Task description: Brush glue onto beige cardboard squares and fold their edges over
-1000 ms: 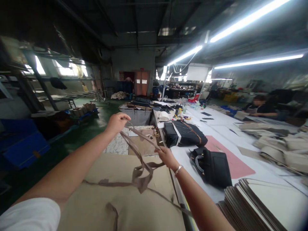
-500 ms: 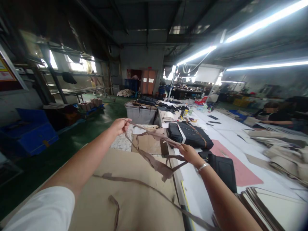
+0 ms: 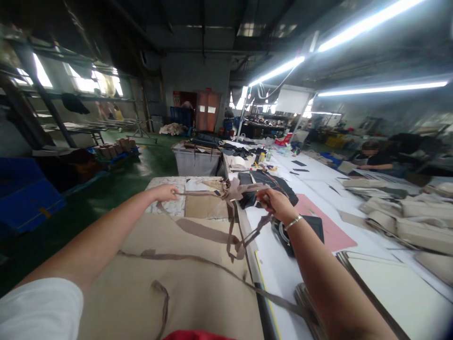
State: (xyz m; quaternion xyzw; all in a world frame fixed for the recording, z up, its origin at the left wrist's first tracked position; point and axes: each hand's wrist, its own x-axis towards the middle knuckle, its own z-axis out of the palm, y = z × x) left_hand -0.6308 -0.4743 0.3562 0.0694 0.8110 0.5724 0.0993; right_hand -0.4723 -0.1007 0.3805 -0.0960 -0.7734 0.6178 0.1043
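Observation:
Between my hands a brownish-grey fabric strip (image 3: 198,193) is stretched, with ragged loops hanging below it. My left hand (image 3: 164,192) pinches its left end above the tan sheet. My right hand (image 3: 276,203) is closed on the strip's other side, in front of a tied black bundle (image 3: 293,190); its fingertips are partly hidden. Below, a large tan sheet of material (image 3: 148,293) lies flat, and another long thin strip (image 3: 201,264) runs across it to the right. A short curled strip (image 3: 163,307) lies near the front.
To the right stretches a white table (image 3: 329,208) with a pink sheet (image 3: 339,226), a black bag (image 3: 313,226) and stacked cream panels (image 3: 403,293). Ahead stands a grey bin (image 3: 196,162). Blue boxes (image 3: 28,193) stand at left. A person (image 3: 375,160) sits far right.
My hands have moved further apart and pulled the strip nearly level; its hanging loops have shifted. The view has turned slightly to the right, and something red now shows at the bottom edge.

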